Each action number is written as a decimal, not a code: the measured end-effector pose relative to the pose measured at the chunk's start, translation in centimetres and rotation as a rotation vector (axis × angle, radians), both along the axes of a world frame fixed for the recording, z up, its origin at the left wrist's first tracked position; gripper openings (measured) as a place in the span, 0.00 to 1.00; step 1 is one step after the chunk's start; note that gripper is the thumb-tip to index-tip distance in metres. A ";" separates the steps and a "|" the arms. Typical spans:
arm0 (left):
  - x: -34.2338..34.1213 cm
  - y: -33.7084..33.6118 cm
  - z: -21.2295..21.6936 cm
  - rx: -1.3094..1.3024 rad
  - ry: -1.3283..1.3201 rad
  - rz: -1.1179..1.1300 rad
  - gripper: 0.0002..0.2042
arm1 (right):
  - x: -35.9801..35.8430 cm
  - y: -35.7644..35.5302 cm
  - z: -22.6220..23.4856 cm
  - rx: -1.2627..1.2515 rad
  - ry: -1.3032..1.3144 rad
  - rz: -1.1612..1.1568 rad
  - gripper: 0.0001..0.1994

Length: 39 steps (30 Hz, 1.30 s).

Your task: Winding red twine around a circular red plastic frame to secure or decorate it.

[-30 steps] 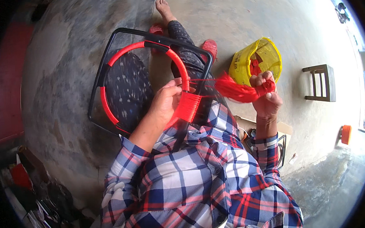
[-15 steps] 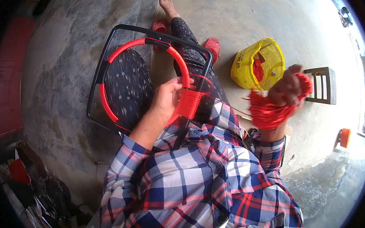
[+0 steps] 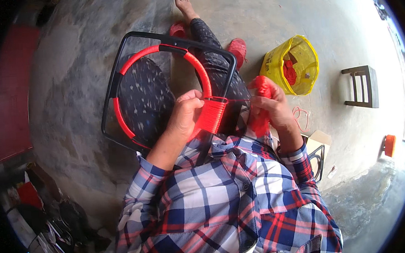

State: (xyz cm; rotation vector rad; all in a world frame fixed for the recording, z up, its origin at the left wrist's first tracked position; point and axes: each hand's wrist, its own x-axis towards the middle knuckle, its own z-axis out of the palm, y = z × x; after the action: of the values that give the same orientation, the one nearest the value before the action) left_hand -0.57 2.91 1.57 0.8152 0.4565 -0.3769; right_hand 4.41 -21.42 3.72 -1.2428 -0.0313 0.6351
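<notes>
Across my lap lies a black metal frame (image 3: 182, 40) with an inner ring (image 3: 196, 67) partly wrapped in red cord. At its right side, cord is wound in tight side-by-side turns as a wide red band (image 3: 212, 116) joining ring and outer bar. My left hand (image 3: 183, 113) grips the ring beside this band, thumb on top; its other fingertips are partly hidden. My right hand (image 3: 273, 105) is closed around a bundle of red cord (image 3: 261, 86), part of which hangs below the hand. A strand runs taut from the top of the band to my right hand.
A yellow bucket (image 3: 271, 68) with red cord inside stands ahead on the right. Beyond it is a small dark stool (image 3: 370, 86). Loose red cord (image 3: 302, 117) and cardboard (image 3: 320, 137) lie by my right arm. Red shoes (image 3: 238, 51) are near my feet; clutter (image 3: 56, 216) fills the lower left.
My right hand has come inward and left with the cord bundle, closer to the frame. The slack loop of strand is now pulled straight. My left hand stays on the ring.
</notes>
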 end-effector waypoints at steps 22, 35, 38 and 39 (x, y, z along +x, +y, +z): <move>0.6 -0.5 -0.9 -0.021 0.000 -0.068 0.09 | -3.7 0.8 2.8 0.172 0.207 -0.013 0.13; 1.0 0.4 -1.6 -0.062 0.047 -0.146 0.11 | -2.1 0.5 -0.1 0.109 0.212 -0.064 0.10; 0.9 0.6 -1.7 -0.094 0.058 -0.122 0.11 | -1.5 0.0 -0.6 0.245 0.317 -0.161 0.08; 0.8 0.6 -1.7 -0.078 0.054 -0.095 0.10 | -1.4 -0.4 -0.6 0.244 0.275 -0.184 0.08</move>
State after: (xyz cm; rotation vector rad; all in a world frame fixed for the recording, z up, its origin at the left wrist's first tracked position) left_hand 0.24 3.54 -0.14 0.7536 0.4517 -0.5026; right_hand 3.00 -21.83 3.13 -0.9042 0.2261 0.6166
